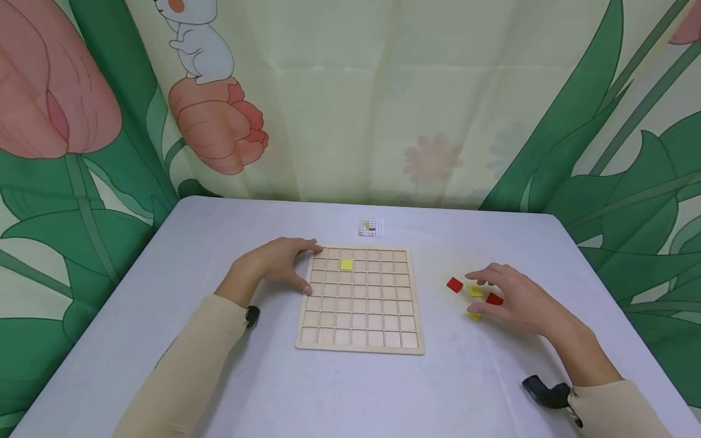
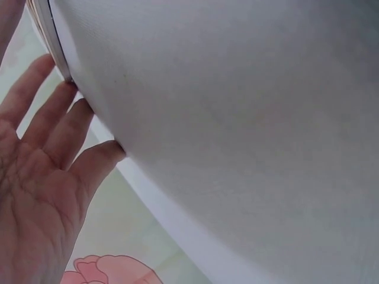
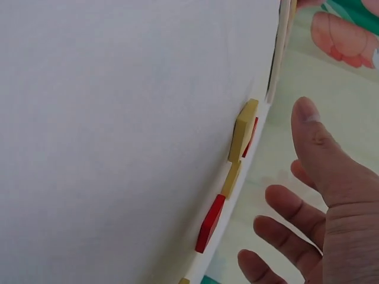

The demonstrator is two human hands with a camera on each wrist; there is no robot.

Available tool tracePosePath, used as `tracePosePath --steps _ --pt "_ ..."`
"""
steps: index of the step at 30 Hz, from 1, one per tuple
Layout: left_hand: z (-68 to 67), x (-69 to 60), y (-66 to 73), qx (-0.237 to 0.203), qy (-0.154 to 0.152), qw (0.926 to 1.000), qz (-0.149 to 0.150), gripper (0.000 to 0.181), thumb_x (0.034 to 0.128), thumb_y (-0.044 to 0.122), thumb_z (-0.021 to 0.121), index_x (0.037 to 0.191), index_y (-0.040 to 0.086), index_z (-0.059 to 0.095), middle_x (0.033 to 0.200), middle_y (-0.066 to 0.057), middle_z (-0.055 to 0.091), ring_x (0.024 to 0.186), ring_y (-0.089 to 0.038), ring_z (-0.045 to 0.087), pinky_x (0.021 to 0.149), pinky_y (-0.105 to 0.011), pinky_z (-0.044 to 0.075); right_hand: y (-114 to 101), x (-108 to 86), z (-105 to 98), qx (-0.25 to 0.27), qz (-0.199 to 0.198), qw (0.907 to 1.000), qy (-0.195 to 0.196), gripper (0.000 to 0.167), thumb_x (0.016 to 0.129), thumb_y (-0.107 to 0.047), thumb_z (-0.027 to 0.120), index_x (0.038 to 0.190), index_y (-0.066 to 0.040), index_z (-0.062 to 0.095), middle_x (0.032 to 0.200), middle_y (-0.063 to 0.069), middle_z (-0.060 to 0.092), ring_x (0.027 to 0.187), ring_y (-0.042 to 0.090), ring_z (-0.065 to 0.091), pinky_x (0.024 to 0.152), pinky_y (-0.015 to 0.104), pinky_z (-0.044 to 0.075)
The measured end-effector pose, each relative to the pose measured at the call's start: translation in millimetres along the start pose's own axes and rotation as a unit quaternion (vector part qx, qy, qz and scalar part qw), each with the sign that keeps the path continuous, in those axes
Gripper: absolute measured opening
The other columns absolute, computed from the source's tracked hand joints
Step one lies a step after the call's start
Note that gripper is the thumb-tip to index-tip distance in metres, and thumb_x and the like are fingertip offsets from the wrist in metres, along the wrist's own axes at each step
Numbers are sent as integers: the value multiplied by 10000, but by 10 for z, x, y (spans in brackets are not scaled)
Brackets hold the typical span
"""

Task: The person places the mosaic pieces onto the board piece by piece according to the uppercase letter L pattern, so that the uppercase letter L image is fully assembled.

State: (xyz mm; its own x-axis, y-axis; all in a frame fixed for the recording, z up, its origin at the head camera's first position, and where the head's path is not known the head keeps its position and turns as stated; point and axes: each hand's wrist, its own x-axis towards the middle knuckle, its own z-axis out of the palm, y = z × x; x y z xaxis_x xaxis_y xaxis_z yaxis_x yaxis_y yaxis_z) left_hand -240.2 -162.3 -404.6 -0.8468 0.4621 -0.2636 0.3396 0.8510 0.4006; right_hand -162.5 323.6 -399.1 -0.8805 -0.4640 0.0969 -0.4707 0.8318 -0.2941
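Note:
A square wooden grid board (image 1: 358, 351) lies on the table with one yellow tile (image 1: 347, 264) in a cell near its top. Along the board's upper left edge rests my left hand (image 1: 280, 261), thumb on the side and a fingertip at the corner; its fingers are fairly straight in the left wrist view. To the right of the board, my right hand (image 1: 517, 299) hovers over loose tiles, thumb and fingers apart with nothing held. A red tile (image 1: 454, 285) lies left of its fingertips; a second red tile (image 3: 210, 225) and yellow tiles (image 3: 244, 131) are partly covered in the head view.
A small printed card (image 1: 371, 227) with a coloured grid pattern lies behind the board. The white-covered table (image 1: 219, 220) ends at a patterned curtain (image 1: 339, 121). A black wrist mount (image 1: 547, 394) hangs by the right sleeve.

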Motion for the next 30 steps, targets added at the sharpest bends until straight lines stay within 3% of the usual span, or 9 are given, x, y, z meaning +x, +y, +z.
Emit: tracePosePath --steps 6,14,22,30 --pt "-2 25 2 -1 -31 10000 45 1012 655 529 946 1523 249 507 1650 -15 378 1532 -290 328 1245 -492 295 37 -62 57 -16 -15 10000 25 516 779 -393 903 1189 -145 712 965 -48 629 896 151 557 682 260 508" --pt "-7 1 14 -28 -31 10000 77 1026 648 528 950 1526 236 506 1647 -29 385 1528 -305 333 1244 -502 294 30 -90 84 143 43 9998 -140 451 762 -472 898 1043 -175 708 894 -90 589 866 129 502 686 265 488" --pt "5 5 8 -29 -73 10000 8 1033 654 536 943 1537 243 494 1659 -7 361 1536 -292 319 1246 -494 292 42 -92 124 256 91 9988 -412 339 784 -421 894 975 -221 697 852 -134 562 840 100 465 681 245 449" --pt "-1 5 8 21 -14 10000 17 1023 653 540 941 1532 255 502 1655 3 370 1531 -290 329 1243 -496 297 38 -87 113 283 -129 9989 -348 245 828 -348 871 966 -241 698 880 -154 571 849 100 485 697 251 462"
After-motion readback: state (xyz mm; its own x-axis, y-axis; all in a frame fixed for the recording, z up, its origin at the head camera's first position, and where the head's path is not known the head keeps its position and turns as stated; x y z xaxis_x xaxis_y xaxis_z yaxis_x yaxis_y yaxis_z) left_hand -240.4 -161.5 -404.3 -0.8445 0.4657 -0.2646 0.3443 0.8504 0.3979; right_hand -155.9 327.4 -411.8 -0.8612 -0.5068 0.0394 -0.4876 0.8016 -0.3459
